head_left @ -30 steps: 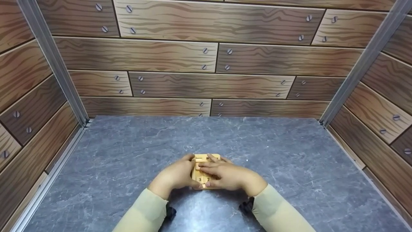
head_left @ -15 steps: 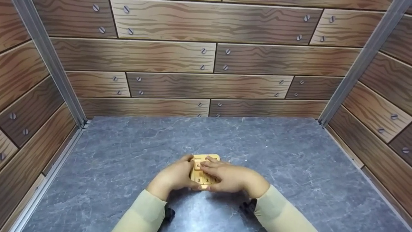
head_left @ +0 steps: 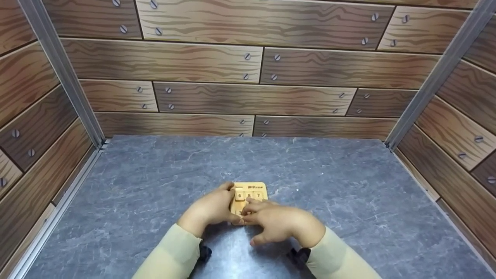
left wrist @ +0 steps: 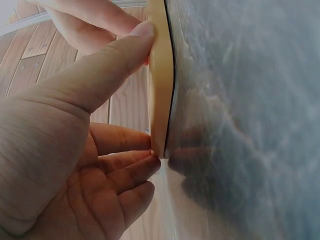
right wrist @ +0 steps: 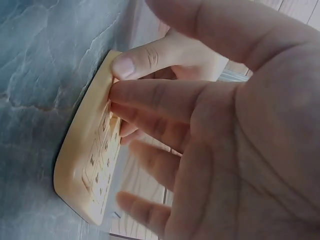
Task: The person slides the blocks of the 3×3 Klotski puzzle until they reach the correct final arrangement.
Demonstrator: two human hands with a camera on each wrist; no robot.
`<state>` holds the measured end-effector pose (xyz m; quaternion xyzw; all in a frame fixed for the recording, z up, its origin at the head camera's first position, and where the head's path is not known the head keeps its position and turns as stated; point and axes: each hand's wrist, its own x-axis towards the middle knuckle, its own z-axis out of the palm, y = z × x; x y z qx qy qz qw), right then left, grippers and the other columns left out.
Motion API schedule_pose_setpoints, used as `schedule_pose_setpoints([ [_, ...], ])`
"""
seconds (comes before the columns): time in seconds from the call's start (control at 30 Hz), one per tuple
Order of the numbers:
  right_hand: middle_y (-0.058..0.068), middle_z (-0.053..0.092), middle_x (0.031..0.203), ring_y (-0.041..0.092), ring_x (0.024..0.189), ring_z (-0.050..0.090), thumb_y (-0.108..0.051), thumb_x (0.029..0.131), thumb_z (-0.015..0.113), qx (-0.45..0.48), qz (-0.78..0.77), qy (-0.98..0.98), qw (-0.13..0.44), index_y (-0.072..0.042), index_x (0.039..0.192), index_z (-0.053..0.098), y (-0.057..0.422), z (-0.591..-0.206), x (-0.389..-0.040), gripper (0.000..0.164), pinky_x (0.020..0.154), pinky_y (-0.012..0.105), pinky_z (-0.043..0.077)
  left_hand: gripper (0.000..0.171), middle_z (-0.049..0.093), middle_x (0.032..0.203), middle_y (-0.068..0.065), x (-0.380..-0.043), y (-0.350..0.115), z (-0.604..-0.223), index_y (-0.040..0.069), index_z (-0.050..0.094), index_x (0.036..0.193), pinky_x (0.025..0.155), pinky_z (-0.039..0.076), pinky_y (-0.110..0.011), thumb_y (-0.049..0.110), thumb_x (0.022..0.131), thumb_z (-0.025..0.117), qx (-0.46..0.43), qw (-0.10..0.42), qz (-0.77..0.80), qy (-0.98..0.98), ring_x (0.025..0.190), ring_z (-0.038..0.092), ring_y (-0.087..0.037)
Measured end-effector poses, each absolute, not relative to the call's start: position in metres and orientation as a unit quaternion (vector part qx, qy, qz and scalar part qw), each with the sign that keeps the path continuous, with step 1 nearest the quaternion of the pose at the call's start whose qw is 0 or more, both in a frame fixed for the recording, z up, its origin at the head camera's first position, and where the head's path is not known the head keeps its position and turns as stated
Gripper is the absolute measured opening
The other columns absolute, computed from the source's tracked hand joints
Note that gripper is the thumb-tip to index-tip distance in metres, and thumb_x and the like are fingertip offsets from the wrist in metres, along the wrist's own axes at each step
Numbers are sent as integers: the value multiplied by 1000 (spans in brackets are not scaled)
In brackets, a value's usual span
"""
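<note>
A yellow wooden number slide puzzle (head_left: 264, 190) lies flat on the table, its top row of tiles reading 6, 8 and 7. My left hand (head_left: 209, 207) grips the puzzle's left side, thumb at the near corner and fingers at the far one; in the left wrist view its thumb and fingertips press the board's edge (left wrist: 161, 85). Over the lower tiles is my right hand (head_left: 283, 219), fingers loosely bent and fingertips on the lower-left part. Its thumb stands apart from the board. In the right wrist view the index finger (right wrist: 150, 95) reaches beside the left thumb. Several lower tiles are covered.
The grey marbled tabletop (head_left: 162, 170) stretches around the puzzle. Wood-print walls (head_left: 209, 66) close off the back and both sides, with metal posts (head_left: 430, 81) at the corners. A dark band shows under each sleeve (head_left: 170, 250).
My right hand has drawn back toward the near edge of the puzzle, its thumb coming off the board. The upper tiles are now uncovered. My left hand keeps its grip.
</note>
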<state>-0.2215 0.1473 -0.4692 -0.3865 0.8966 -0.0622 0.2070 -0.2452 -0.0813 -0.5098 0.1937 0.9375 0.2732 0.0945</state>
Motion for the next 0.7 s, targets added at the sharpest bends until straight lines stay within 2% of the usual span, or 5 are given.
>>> schedule_pose_setpoints([
  [0.13, 1, 41, 184, 29, 179, 18, -49, 100, 79, -365, -70, 905, 208, -17, 169, 55, 146, -471, -222, 79, 146, 64, 17, 98, 44, 177, -27, -246, -80, -510, -9, 58, 158, 134, 46, -61, 34, 82, 102, 196, 91, 268, 939, 155, 56, -50],
  [0.3, 5, 42, 183, 31, 179, 19, -46, 101, 80, -359, -80, 910, 192, -10, 168, 53, 146, -477, -228, 82, 146, 63, 16, 98, 45, 176, -28, -247, -80, -509, -10, 58, 157, 133, 46, -60, 36, 83, 102, 202, 90, 260, 940, 156, 56, -49],
  [0.5, 4, 41, 184, 29, 179, 19, -45, 101, 80, -356, -88, 912, 187, -12, 171, 50, 148, -482, -235, 82, 145, 67, 16, 97, 45, 176, -27, -247, -80, -510, -9, 59, 157, 134, 46, -59, 37, 83, 101, 201, 93, 264, 939, 156, 55, -49],
  [0.7, 7, 38, 185, 32, 178, 23, -46, 103, 76, -354, -114, 906, 199, -12, 173, 46, 158, -472, -238, 83, 145, 64, 19, 100, 44, 177, -28, -246, -81, -512, -10, 57, 159, 135, 45, -60, 37, 83, 102, 202, 93, 267, 938, 158, 54, -50],
])
